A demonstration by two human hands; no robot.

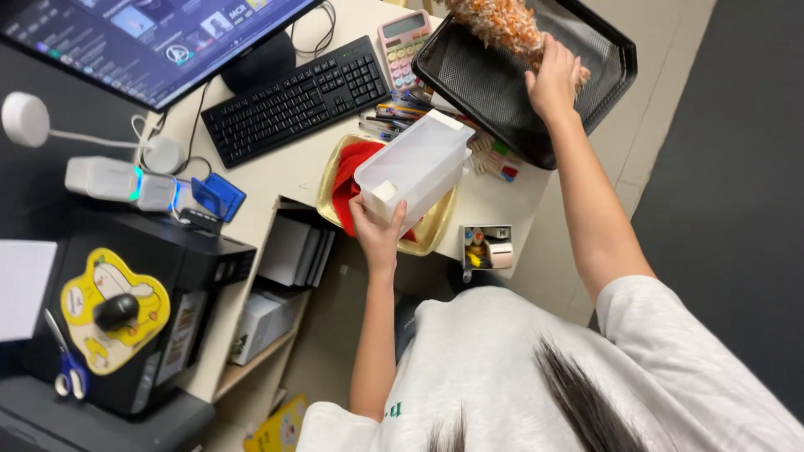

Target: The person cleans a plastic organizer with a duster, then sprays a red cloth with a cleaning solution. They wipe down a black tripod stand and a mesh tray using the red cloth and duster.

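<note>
Head view. Left hand (378,232) grips a white bin (416,163) above a gold tray (439,224) holding red cloth (347,186); right hand (554,79) holds an orange duster (501,23) inside a black mesh tray (490,79). Keyboard (297,99) lies left.

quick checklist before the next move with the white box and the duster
1. Left hand grips the white box at its near end: ok.
2. Box held level: not ok, tilted.
3. Box clear of the gold tray beneath: ok, lifted.
4. Right hand holds the orange duster: ok.
5. Duster over the black mesh tray: ok.
6. Box empty: cannot tell.
</note>
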